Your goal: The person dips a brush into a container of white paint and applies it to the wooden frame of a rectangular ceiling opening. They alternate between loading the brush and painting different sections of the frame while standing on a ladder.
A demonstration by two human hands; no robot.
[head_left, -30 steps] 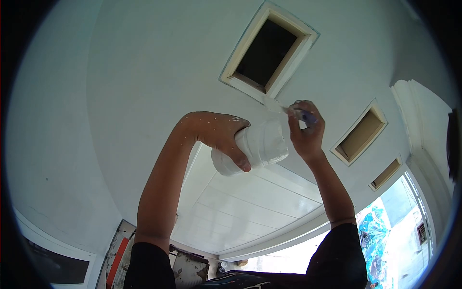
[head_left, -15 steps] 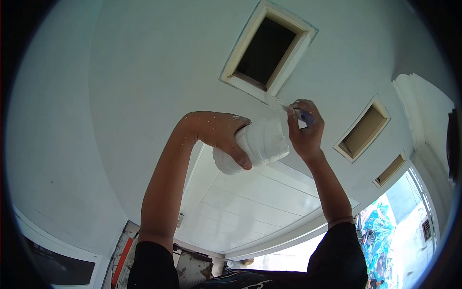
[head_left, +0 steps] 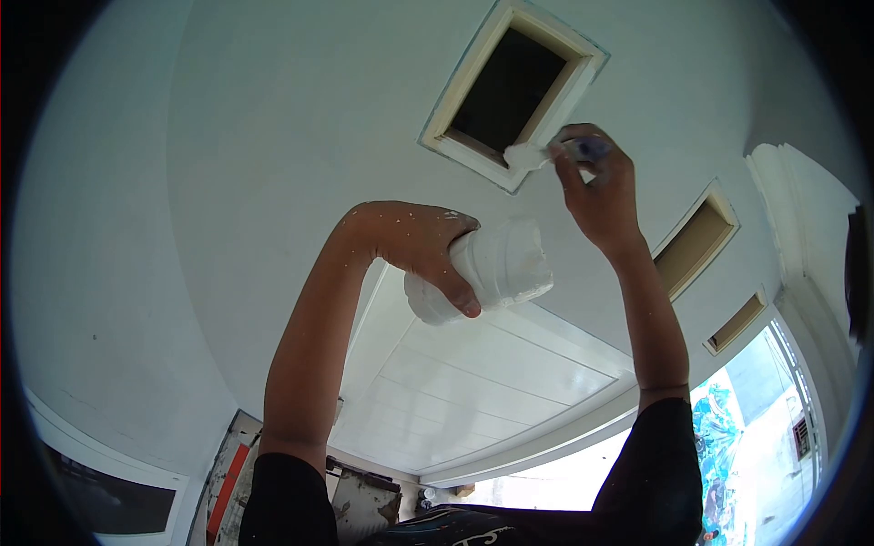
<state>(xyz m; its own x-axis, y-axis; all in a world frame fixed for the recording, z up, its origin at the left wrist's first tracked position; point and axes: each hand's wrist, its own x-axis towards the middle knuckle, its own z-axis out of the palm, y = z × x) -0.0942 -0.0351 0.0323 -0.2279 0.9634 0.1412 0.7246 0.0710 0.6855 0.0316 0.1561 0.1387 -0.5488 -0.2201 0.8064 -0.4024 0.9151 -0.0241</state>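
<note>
My left hand (head_left: 414,246) is wrapped around a white plastic container (head_left: 505,259) held at mid-view, tilted, with white smears on it. White specks dot the back of this hand. Up and to the right, my right hand (head_left: 596,177) grips a paintbrush (head_left: 526,156) with a bluish-purple handle. The white-coated bristles touch the lower right corner of a cream frame (head_left: 462,159) around a dark square opening (head_left: 508,86) in the pale wall. How much paint the container holds is hidden.
Two more framed openings, a middle one (head_left: 696,246) and a smaller one (head_left: 736,323), run down the wall at right. A white panelled door (head_left: 482,373) stands below the container. Lower left are a dark window (head_left: 114,496) and a red-orange bar (head_left: 228,491).
My right hand has moved up and right, carrying the brush from beside the container's rim to the frame's lower corner. My left hand and the container have barely shifted.
</note>
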